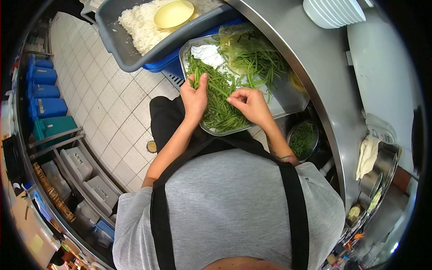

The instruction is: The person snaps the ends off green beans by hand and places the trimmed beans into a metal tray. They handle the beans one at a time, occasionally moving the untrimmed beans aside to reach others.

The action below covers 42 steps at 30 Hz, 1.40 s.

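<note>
A metal tray (288, 100) holds many long green beans (225, 119), crumpled foil and a clear plastic bag (240, 40) lying over the beans at the back. Over the tray's left side, my left hand (195, 96) is closed around a few green beans that stick out above the fingers. My right hand (248, 104) is over the middle of the tray, thumb and forefinger pinched at the end of a green bean.
A grey tub (135, 63) with white rice and a yellow bowl (174, 14) stands behind the tray. The steel counter edge (310, 76) curves along the right. A pot (316, 139) with green trimmings sits below it. Blue bins (49, 108) line the far left.
</note>
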Tool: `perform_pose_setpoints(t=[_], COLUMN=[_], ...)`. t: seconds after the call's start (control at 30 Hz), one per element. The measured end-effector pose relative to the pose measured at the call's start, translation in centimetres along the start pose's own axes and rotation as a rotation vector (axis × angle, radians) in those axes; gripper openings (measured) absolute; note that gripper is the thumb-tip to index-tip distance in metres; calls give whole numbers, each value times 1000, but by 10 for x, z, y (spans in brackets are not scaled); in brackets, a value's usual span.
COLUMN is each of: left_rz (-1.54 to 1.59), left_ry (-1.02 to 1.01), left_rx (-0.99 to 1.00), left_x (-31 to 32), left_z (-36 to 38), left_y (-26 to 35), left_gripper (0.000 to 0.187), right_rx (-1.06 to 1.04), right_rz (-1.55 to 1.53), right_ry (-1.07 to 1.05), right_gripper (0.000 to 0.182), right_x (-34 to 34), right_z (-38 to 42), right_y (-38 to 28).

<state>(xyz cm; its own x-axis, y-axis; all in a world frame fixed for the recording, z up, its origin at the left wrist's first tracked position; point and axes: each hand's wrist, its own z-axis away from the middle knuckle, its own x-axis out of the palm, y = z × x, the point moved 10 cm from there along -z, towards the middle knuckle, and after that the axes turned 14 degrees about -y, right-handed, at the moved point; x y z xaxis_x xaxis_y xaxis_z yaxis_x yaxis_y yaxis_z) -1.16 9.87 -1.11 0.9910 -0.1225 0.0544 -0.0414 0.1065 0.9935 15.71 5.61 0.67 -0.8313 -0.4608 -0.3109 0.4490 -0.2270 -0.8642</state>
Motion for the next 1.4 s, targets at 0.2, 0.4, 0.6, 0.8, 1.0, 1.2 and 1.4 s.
perform_pose_setpoints(t=[0.2, 0.4, 0.6, 0.8, 1.0, 1.2, 1.4], left_rz=[117, 202, 291, 357, 373, -251, -645], left_ry=[-28, -75, -272, -169, -200, -386, -567], left_rx=[-54, -166, -325, -239, -250, -61, 345], left_x=[8, 6, 34, 11, 25, 51, 85], left_z=[4, 4, 8, -2, -1, 2, 22], left_y=[-12, -35, -52, -52, -34, -19, 28], left_gripper=[20, 21, 24, 23, 20, 14, 34], right_rx=[-161, -232, -537, -127, 107, 145, -69], right_rz=[150, 76, 42, 437, 496, 476, 423], right_ry=[210, 111, -162, 221, 528, 422, 289], right_gripper=[12, 10, 10, 22, 22, 14, 10], right_x=[-9, 8, 50, -13, -70, -50, -25], right_z=[5, 6, 12, 4, 15, 7, 23], right_y=[-9, -16, -44, 23, 51, 63, 12])
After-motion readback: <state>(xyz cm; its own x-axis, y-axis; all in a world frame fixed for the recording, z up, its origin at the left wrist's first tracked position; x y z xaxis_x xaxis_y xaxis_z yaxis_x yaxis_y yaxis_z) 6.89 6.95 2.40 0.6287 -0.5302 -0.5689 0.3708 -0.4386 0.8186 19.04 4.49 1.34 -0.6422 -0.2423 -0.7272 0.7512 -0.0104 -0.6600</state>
